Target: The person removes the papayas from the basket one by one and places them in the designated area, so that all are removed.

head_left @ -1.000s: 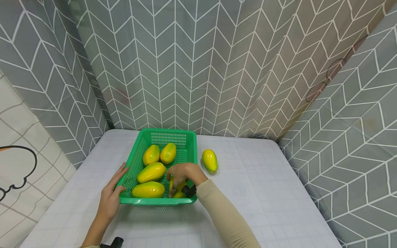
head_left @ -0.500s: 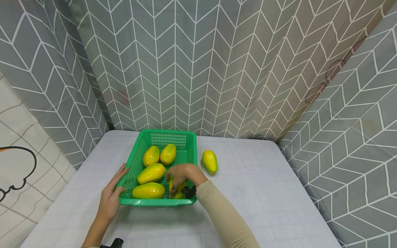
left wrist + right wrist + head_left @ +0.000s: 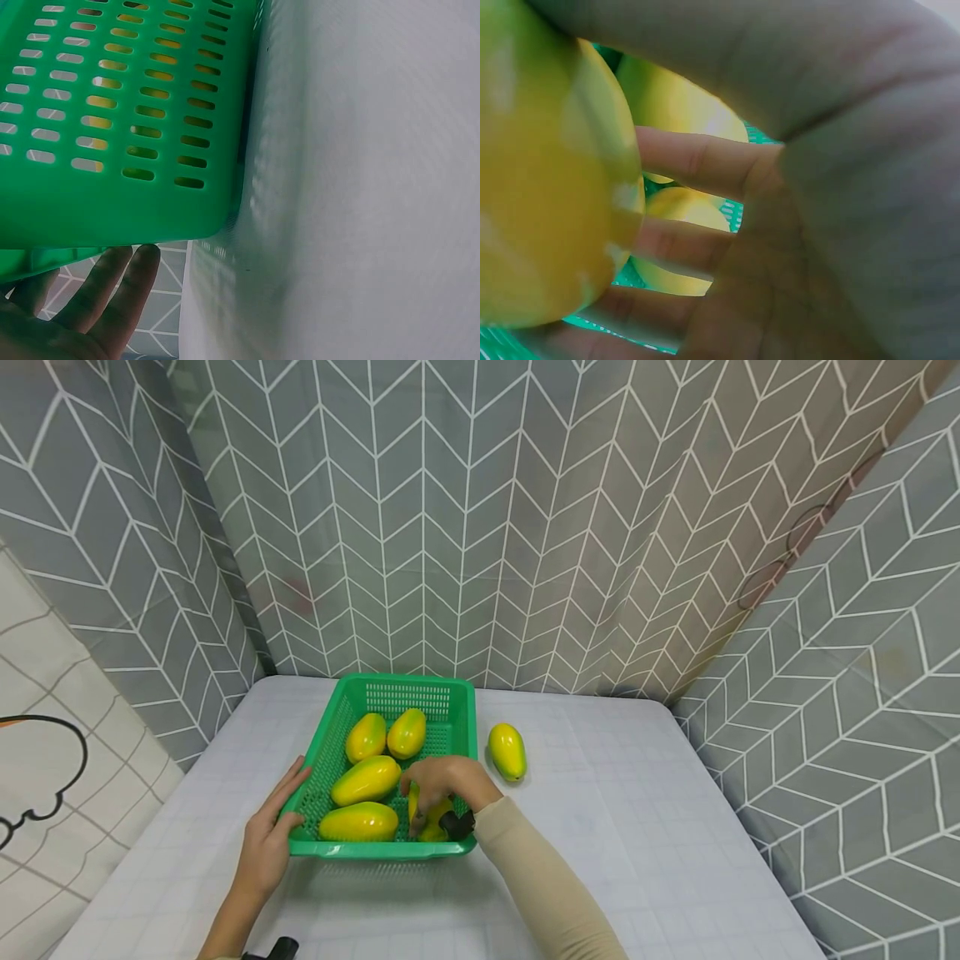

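A green plastic basket (image 3: 382, 849) stands on the table in the head view, with several yellow-green papayas inside, one of them (image 3: 358, 821) near the front left. My left hand (image 3: 268, 833) holds the basket's left rim; in the left wrist view some fingers (image 3: 129, 296) lie under the rim. Reaching into the front right corner, my right hand (image 3: 442, 783) grips a papaya (image 3: 433, 821), partly hidden beneath it. In the right wrist view the thumb and fingers lie around this papaya (image 3: 551, 187). Another papaya (image 3: 507, 751) lies on the table, right of the basket.
A white cloth covers the table (image 3: 637, 827). Grey patterned curtains (image 3: 480, 527) hang behind and at both sides. A black wrist device (image 3: 279, 948) shows at the bottom edge near the left forearm.
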`<state>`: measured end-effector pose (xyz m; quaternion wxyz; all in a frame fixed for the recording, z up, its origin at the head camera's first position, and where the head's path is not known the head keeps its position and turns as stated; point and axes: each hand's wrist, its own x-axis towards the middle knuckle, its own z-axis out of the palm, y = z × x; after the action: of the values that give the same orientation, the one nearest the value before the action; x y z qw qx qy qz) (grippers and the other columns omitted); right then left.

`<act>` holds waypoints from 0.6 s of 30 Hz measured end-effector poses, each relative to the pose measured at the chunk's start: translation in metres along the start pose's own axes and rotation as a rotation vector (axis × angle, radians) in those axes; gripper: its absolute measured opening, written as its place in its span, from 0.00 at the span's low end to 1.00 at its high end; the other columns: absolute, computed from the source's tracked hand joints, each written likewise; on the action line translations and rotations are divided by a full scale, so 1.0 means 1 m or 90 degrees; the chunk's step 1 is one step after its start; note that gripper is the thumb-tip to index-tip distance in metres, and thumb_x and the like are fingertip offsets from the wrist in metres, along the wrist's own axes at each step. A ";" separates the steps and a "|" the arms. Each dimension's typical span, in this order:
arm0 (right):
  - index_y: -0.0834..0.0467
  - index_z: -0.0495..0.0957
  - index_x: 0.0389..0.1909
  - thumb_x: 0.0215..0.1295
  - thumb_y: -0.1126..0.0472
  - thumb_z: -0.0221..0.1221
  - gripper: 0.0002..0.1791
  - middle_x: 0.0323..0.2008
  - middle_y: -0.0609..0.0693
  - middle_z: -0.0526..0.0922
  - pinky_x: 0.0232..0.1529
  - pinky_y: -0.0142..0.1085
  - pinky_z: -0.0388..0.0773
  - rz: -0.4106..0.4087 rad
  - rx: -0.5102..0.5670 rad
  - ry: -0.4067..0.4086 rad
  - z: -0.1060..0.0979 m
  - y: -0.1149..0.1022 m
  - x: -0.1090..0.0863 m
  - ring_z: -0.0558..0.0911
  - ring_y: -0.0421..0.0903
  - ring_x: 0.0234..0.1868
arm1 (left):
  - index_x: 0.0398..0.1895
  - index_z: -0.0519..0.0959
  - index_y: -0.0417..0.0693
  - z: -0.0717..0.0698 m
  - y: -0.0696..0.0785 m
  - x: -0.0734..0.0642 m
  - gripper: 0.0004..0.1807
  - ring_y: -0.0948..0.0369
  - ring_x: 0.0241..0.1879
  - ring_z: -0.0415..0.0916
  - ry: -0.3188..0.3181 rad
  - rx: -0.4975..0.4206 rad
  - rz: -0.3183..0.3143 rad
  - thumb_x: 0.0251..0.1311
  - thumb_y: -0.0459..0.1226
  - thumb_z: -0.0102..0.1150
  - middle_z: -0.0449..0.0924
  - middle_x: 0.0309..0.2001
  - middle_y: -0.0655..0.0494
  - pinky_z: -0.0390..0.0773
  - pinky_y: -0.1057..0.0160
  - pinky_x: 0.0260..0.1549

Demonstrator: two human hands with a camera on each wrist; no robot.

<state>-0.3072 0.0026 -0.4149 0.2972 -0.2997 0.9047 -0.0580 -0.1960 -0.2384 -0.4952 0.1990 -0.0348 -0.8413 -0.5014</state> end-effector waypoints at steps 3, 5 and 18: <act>0.43 0.76 0.59 0.45 0.42 0.74 0.36 0.58 0.45 0.78 0.53 0.40 0.78 -0.001 0.001 0.002 0.000 0.000 0.000 0.74 0.41 0.49 | 0.72 0.66 0.56 0.000 0.000 0.000 0.33 0.84 0.72 0.46 -0.001 0.000 -0.002 0.64 0.25 0.41 0.58 0.76 0.59 0.47 0.92 0.60; 0.43 0.76 0.59 0.45 0.42 0.74 0.37 0.59 0.45 0.77 0.54 0.40 0.78 0.001 0.001 0.004 -0.001 0.001 -0.001 0.74 0.41 0.50 | 0.72 0.66 0.56 0.000 0.000 -0.001 0.33 0.84 0.72 0.46 0.000 0.000 -0.004 0.64 0.25 0.41 0.58 0.76 0.59 0.47 0.92 0.60; 0.43 0.73 0.63 0.45 0.42 0.74 0.41 0.63 0.43 0.75 0.65 0.46 0.72 -0.002 0.008 0.063 -0.008 0.004 -0.006 0.73 0.44 0.61 | 0.72 0.65 0.57 0.000 0.000 0.000 0.32 0.87 0.70 0.44 -0.004 0.004 -0.001 0.65 0.26 0.40 0.57 0.76 0.59 0.46 0.92 0.60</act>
<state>-0.3096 0.0089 -0.4064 0.2538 -0.2957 0.9175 -0.0790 -0.1959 -0.2382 -0.4948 0.1960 -0.0348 -0.8435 -0.4989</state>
